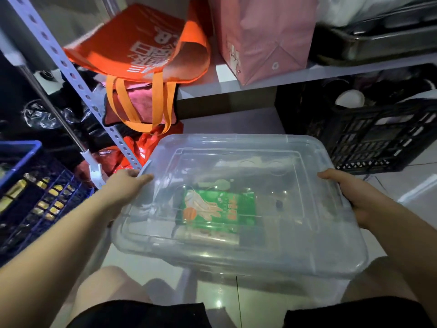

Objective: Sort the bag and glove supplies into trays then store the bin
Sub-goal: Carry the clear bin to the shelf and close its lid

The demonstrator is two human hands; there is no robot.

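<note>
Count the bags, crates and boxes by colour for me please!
Orange: 1, the tote bag
Pink: 1, the paper bag
Blue: 1, the crate
Black: 1, the crate
Clear: 1, the lidded bin, held by the left hand and right hand
Total: 5

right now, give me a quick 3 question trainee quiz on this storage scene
1. True or false: the clear plastic lidded bin has its lid off.
2. What lies visible inside it? A) green glove packet B) blue sponge C) metal spoon
3. Fill in: the left hand and right hand grip the bin's two ____.

Key:
1. False; the lid is on.
2. A, the green glove packet.
3. Sides. A black plastic lattice crate sits beyond, under the white shelf.
</note>
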